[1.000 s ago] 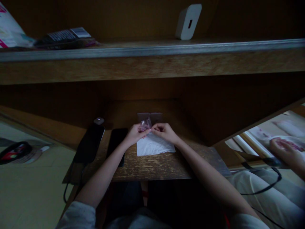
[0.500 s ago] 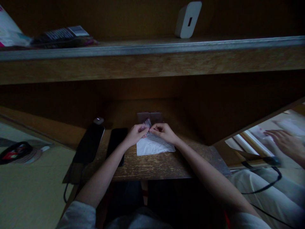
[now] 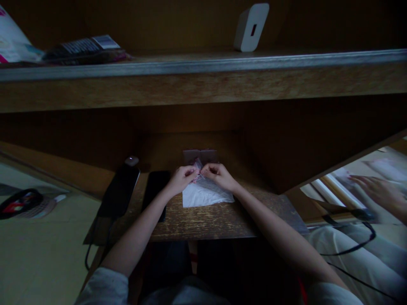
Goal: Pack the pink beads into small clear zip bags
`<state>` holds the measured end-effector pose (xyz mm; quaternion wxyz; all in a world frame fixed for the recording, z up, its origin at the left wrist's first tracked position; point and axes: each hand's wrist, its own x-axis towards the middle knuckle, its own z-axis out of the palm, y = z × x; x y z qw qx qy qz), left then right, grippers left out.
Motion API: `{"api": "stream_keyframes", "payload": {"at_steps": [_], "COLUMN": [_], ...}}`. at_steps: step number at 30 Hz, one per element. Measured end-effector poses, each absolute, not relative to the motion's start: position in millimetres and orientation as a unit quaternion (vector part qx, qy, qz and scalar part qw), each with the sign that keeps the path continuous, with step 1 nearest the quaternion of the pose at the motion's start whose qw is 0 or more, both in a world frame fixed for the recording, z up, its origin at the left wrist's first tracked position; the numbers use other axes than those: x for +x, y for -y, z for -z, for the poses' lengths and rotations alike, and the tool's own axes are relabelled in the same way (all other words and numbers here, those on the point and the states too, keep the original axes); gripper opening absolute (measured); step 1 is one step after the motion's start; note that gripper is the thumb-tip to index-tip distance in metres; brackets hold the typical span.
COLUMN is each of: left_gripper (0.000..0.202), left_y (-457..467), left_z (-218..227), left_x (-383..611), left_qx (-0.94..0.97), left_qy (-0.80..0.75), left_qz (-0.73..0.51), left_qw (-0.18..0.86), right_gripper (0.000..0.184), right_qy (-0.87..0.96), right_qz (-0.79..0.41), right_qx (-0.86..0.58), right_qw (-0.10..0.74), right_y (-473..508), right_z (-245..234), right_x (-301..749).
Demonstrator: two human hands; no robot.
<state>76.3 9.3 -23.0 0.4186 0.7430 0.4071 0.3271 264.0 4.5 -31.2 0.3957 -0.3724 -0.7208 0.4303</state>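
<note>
Both my hands meet over a crumpled white sheet (image 3: pixel 206 195), paper or tissue, on the worn wooden board (image 3: pixel 203 226). Between my fingertips is a small clear plastic bag (image 3: pixel 197 164) with some pinkish-red on it. The fingers of my left hand (image 3: pixel 182 178) are closed in a pinch on the bag's left side. My right hand (image 3: pixel 220 176) pinches at its right side, thumb against forefinger. What lies inside the bag is too small to make out. Just behind my hands is a flat, pinkish folded piece (image 3: pixel 200 155), partly hidden by the bag.
Left of my hands lie a black phone (image 3: pixel 155 186) and another dark, corded device (image 3: pixel 119 190), with a small white case (image 3: pixel 131 161) behind. The upper shelf (image 3: pixel 178 67) holds a white adapter (image 3: pixel 251 27) and a dark packet (image 3: pixel 85 48). At right, another person's hand (image 3: pixel 378 190) is blurred.
My hands have barely moved; the right fingertips are slightly farther from the left, and the plastic bag has shifted a little. The other person's hand at the right has moved.
</note>
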Motion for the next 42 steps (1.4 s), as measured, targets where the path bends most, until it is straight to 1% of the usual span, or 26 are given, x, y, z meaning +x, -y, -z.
{"api": "stream_keyframes", "payload": {"at_steps": [2, 7, 9, 13, 17, 22, 26, 30, 32, 34, 37, 42], "left_gripper": [0.031, 0.026, 0.023, 0.019, 0.019, 0.018, 0.016, 0.016, 0.018, 0.018, 0.017, 0.019], "left_y": [-10, -11, -10, -8, -7, -6, -5, -6, -7, -7, -9, -13], "left_z": [23, 23, 22, 21, 19, 19, 21, 22, 22, 21, 22, 29], "left_x": [76, 76, 78, 81, 80, 78, 79, 79, 78, 77, 75, 71], "left_qx": [0.757, 0.777, 0.781, 0.787, 0.787, 0.786, 0.788, 0.788, 0.785, 0.781, 0.778, 0.79], "left_qy": [-0.415, -0.452, -0.463, -0.493, -0.499, -0.509, -0.512, -0.493, -0.488, -0.489, -0.493, -0.488], "left_qz": [-0.327, -0.32, -0.313, -0.295, -0.293, -0.284, -0.283, -0.277, -0.265, -0.254, -0.246, -0.258], "left_qw": [0.384, 0.3, 0.279, 0.227, 0.213, 0.206, 0.191, 0.243, 0.277, 0.296, 0.301, 0.268], "right_gripper": [0.028, 0.02, 0.018, 0.02, 0.025, 0.025, 0.022, 0.014, 0.018, 0.02, 0.014, 0.018], "right_qy": [0.74, 0.807, 0.815, 0.826, 0.829, 0.808, 0.771, 0.748, 0.743, 0.755, 0.775, 0.768], "right_qz": [-0.382, -0.148, -0.083, 0.004, 0.055, 0.063, 0.012, -0.078, -0.106, -0.124, -0.143, -0.178], "right_qx": [-0.394, -0.462, -0.484, -0.506, -0.509, -0.535, -0.571, -0.561, -0.548, -0.528, -0.502, -0.48], "right_qw": [0.389, 0.337, 0.309, 0.249, 0.224, 0.239, 0.282, 0.346, 0.368, 0.368, 0.356, 0.384], "right_y": [-2, 6, 8, 12, 14, 12, 6, 1, -1, -2, -2, -5], "right_z": [30, 25, 25, 27, 28, 30, 33, 37, 39, 40, 41, 45], "right_x": [262, 255, 253, 249, 245, 246, 252, 255, 256, 256, 257, 256]}}
